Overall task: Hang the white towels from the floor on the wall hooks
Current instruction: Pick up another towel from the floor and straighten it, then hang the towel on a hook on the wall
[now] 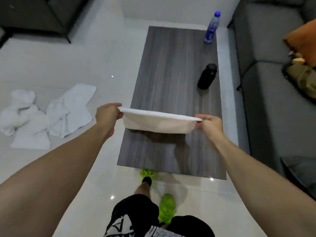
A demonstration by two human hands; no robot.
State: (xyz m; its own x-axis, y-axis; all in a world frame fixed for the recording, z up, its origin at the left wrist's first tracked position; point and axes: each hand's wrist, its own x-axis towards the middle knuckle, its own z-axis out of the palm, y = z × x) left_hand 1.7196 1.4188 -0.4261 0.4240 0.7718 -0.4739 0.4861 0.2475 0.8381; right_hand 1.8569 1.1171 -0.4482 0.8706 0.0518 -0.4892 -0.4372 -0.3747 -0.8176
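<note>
Both arms reach forward over a grey wooden table [171, 65]. The left hand [106, 117] and right hand [209, 125] each pinch a top corner of a white towel [157, 124], stretched between them. More towels [42, 115] lie heaped on the floor [51, 65], left.

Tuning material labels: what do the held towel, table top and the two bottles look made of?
Held towel: soft white cloth, sags between the hands.
Table top: grey wood-grain, matte, likely laminate.
Blue-capped bottle: clear plastic, see-through body.
Black bottle: opaque, slight sheen; plastic or metal unclear.
</note>
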